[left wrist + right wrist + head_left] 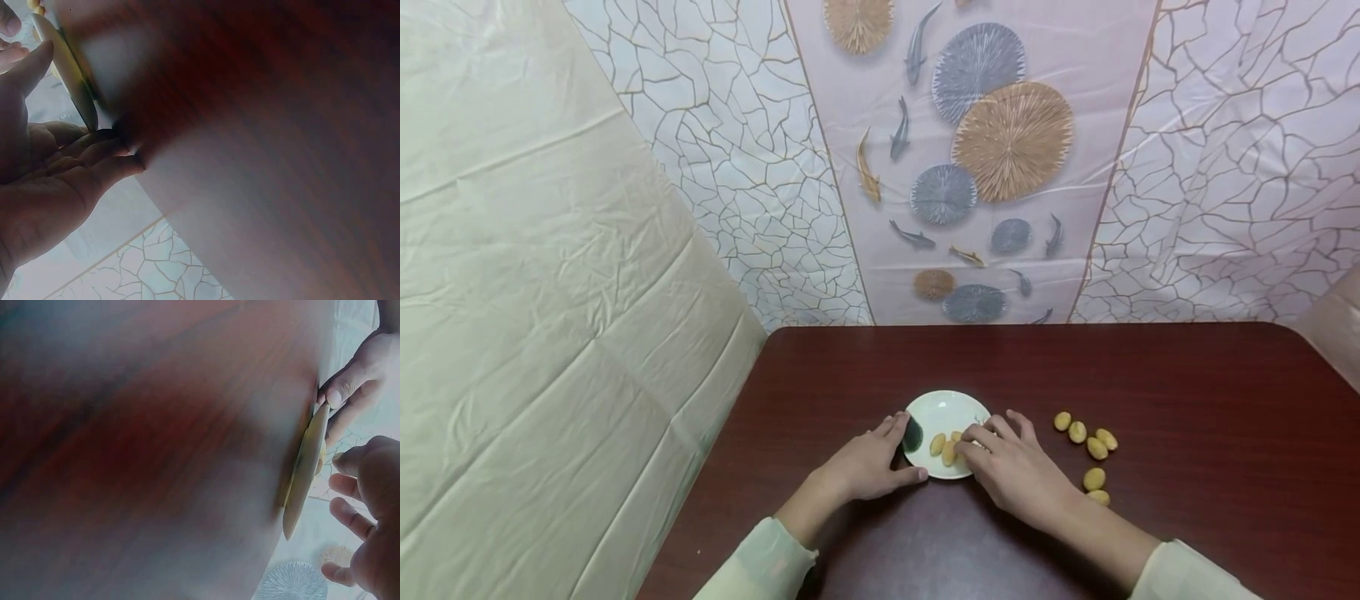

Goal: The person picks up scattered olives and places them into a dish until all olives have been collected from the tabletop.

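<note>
A small white plate (951,411) with a dark green round patch (913,435) at its left side stands on the table. Several small yellow oval fruits (937,444) lie on it. My left hand (872,462) touches the plate's left and near rim, thumb and fingers extended; in the left wrist view the thumb tip meets the rim. My right hand (1011,467) hovers over the plate's right side, close to the fruits. Its fingers (350,519) are loosely bent and spread in the right wrist view, and no fruit shows in them.
More yellow fruits (1097,448) lie loose on the dark red wooden table (1210,433), to the right of the plate and beyond my right forearm. A patterned cloth (970,250) hangs behind the table, and a pale cloth (587,292) hangs at the left.
</note>
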A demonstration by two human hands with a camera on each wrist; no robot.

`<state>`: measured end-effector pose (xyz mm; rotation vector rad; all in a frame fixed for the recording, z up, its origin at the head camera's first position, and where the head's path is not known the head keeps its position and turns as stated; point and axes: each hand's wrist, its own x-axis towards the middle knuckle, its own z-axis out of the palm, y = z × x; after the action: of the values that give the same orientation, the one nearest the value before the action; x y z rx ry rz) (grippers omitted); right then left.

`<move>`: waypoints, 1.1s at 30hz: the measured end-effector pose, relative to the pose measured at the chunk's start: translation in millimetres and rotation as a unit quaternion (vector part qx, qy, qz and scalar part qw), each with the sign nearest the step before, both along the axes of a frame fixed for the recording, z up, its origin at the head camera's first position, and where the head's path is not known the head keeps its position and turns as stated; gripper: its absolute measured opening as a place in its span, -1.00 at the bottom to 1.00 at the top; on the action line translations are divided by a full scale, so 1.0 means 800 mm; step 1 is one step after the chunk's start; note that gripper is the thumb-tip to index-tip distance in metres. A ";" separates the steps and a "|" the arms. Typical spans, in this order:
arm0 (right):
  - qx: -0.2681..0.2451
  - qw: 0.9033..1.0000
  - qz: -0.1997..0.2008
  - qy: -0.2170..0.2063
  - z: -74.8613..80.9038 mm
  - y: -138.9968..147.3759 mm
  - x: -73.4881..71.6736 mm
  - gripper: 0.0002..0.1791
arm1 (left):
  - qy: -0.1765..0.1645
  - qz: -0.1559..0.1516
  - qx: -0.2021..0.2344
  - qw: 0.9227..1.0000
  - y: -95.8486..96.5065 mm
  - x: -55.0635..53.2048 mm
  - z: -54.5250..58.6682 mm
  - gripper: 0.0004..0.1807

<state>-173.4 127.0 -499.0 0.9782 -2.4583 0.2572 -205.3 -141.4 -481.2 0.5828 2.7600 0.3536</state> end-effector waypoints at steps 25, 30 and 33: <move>-0.009 1.000 -0.010 0.027 0.012 0.027 0.002 -0.67 | -0.005 0.001 -0.001 1.000 0.003 0.001 0.002 0.13; -0.010 1.000 -0.018 0.016 0.016 0.038 0.003 -0.63 | -0.002 -0.002 -0.004 1.000 0.003 0.000 0.001 0.14; -0.007 1.000 -0.023 0.009 0.017 0.044 0.004 -0.62 | 0.000 -0.003 -0.004 1.000 0.003 0.000 0.001 0.14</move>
<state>-170.6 162.2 -485.4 0.9138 -2.4566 0.2494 -205.3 -138.8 -480.0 0.5876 2.7574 0.3408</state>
